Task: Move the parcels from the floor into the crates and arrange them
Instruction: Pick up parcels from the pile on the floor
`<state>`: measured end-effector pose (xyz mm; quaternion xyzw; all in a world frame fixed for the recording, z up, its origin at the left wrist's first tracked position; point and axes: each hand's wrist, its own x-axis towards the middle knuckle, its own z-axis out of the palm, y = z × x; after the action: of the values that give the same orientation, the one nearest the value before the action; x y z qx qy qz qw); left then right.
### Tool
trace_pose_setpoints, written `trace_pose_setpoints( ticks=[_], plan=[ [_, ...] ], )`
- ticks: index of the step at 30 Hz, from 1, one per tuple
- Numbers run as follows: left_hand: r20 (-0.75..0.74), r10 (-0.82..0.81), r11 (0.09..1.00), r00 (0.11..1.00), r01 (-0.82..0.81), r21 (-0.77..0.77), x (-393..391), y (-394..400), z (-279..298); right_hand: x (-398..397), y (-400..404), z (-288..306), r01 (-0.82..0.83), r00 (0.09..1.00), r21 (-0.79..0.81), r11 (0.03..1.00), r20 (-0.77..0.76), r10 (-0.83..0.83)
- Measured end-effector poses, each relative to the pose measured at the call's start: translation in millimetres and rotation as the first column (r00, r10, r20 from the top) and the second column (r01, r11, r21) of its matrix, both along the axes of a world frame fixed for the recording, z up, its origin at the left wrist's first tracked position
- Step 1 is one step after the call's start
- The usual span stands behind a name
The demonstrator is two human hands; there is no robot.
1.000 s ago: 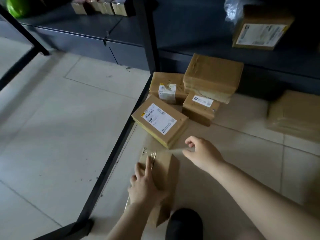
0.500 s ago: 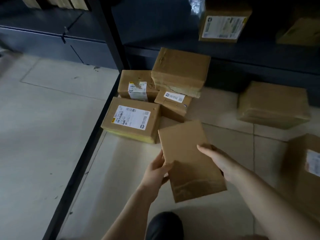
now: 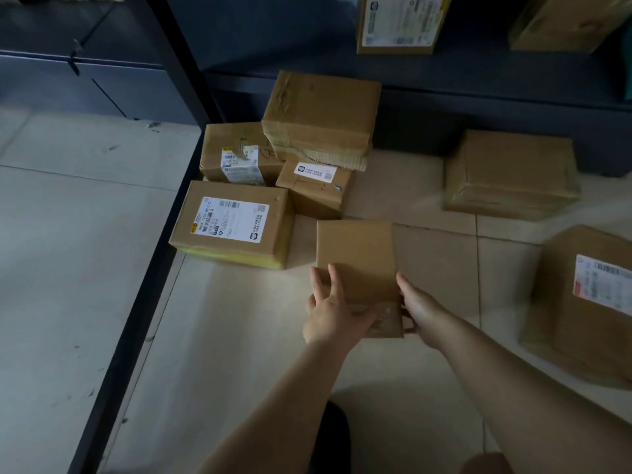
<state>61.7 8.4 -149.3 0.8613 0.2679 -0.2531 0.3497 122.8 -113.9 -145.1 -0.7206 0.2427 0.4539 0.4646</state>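
Both hands hold a plain brown parcel (image 3: 357, 261) above the tiled floor (image 3: 239, 336): the left hand (image 3: 330, 311) grips its near-left corner, the right hand (image 3: 419, 307) its right edge, palm side hidden. Its near end is dim, any marking unreadable. Beyond lies a labelled parcel (image 3: 232, 224); further, a stacked pile (image 3: 318, 118) blocks the dark shelf (image 3: 444, 73).

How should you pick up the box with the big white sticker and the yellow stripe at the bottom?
Grip the yellow-striped box by its two short ends, one hand on each, coming down from above. It lies flat and wide, probably too broad for one hand. Its left end sits beside the dark shelf frame, and the small labelled box crowds its far right corner, so fingers should slide in carefully.
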Motion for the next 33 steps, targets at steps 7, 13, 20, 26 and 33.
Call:
trace_pose_setpoints(
  ticks=[7, 13, 20, 26, 33],
  plan=[
    [-0.009, 0.351, 0.892, 0.936, -0.337, -0.302, 12.8, 20.3, -1.9, 7.4, -5.4, 14.2, -0.122, 0.932, 0.168, 0.978, 0.358, 0.055],
    [-0.030, 0.615, 0.589, 0.788, -0.484, -0.648, 2.7, 27.2, -8.8, 0.8, 7.0, 18.8, -0.315, 0.770, 0.041, 0.948, 0.596, 0.230],
    [0.058, 0.663, 0.618, 0.746, -0.501, -0.606, 0.4, 32.8, -13.8, -10.1, 15.4, 17.1, -0.545, 0.536, -0.176, 0.820, 0.678, 0.502],
    [0.187, 0.669, 0.723, 0.719, -0.572, -0.388, -1.2, 35.6, -14.2, -22.6, 24.5, -1.1, -0.792, 0.142, -0.539, 0.287, 0.294, 0.945],
    [0.391, 0.153, 0.870, 0.908, -0.312, 0.383, 20.9, 79.3, -10.3, -19.5, 31.5, 4.8, -0.716, 0.169, -0.622, 0.318, 0.287, 0.943]
  ],
)
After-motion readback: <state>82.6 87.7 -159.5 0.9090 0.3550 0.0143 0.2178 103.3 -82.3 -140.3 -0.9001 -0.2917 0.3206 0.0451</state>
